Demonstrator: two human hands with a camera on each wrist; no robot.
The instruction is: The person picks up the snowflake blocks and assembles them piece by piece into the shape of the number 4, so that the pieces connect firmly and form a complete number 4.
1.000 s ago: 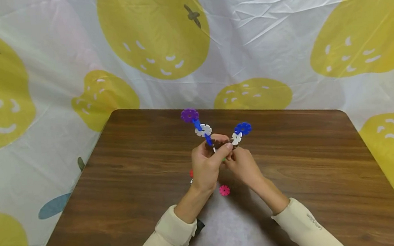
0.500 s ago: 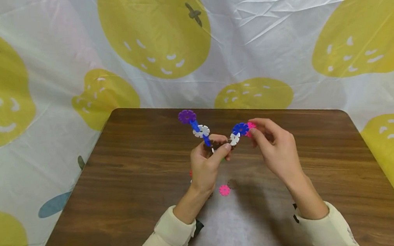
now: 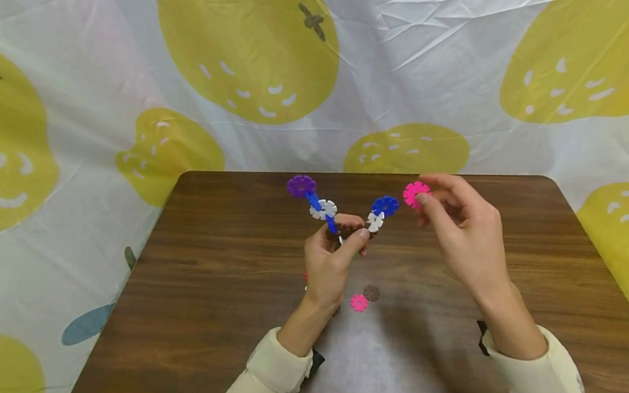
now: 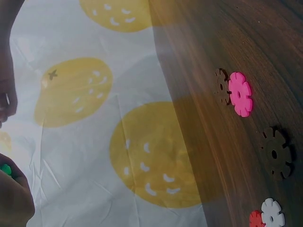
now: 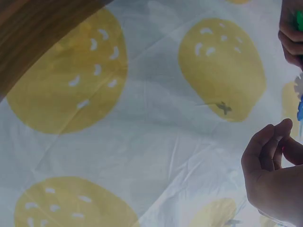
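Backdrop (image 3: pixel 448 54): white sheet printed with big yellow fruit, hung behind and draped around the table.
Table (image 3: pixel 188 295): dark wood grain, rounded far corners.
Left hand (image 3: pixel 331 260): raised over the table's middle, fingers and thumb curled round the base of the toy chain.
Right hand (image 3: pixel 463 227): raised to the right of the left hand, thumb and fingertips pinched on the pink disc.
Toy chain (image 3: pixel 324 209): notched discs joined edge to edge in a V shape; purple, blue and white up one branch, white and blue up the other.
Pink disc (image 3: pixel 416 193): held in the air, just beside the blue tip of the chain's right branch, not touching it.
Loose pink disc (image 3: pixel 359 303): flat on the table below the hands.
Brown disc (image 3: pixel 371 292): flat on the table, touching the loose pink disc.
Red and white discs (image 4: pixel 267 216): on the table, mostly hidden by the left hand in the head view.
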